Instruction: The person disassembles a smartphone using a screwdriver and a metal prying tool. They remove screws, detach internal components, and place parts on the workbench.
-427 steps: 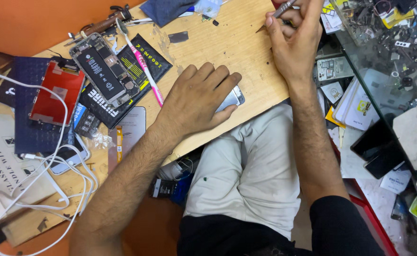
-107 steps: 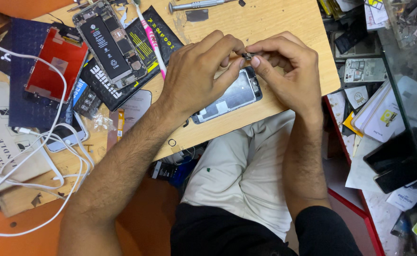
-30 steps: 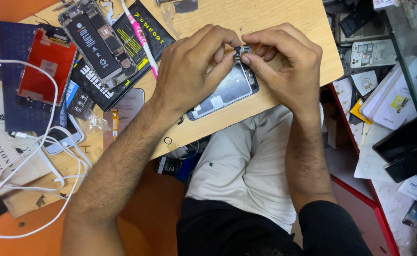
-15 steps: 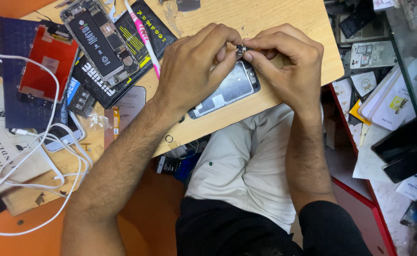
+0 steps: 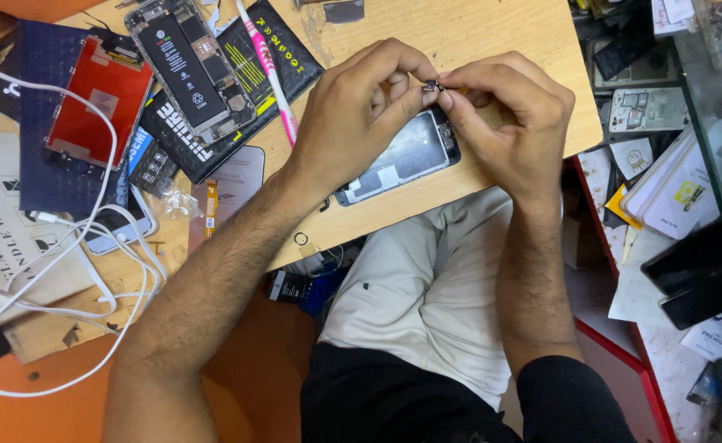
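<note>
Pinching one tiny dark metal part [image 5: 431,84] between fingertips of left hand [image 5: 352,123] and right hand [image 5: 515,123], both sets of fingers closed tight on it, just above top end of opened grey phone frame [image 5: 398,156] lying flat on pale wooden board [image 5: 459,33]. Beside left wrist: pink-handled toothbrush [image 5: 272,78], opened phone with black battery [image 5: 187,67], red-backed screen panel [image 5: 90,102], white cable [image 5: 90,271].

This is a phone repair workshop. A wooden bench [image 5: 492,33] carries an opened phone [image 5: 188,70] with its battery and boards bare at the upper left, a detached red-backed screen [image 5: 90,102] beside it, a loose black battery [image 5: 238,90], a phone frame [image 5: 398,156] mid-frame, and white cables [image 5: 73,271] at left. Spare parts and packets [image 5: 664,172] crowd the right edge.
</note>
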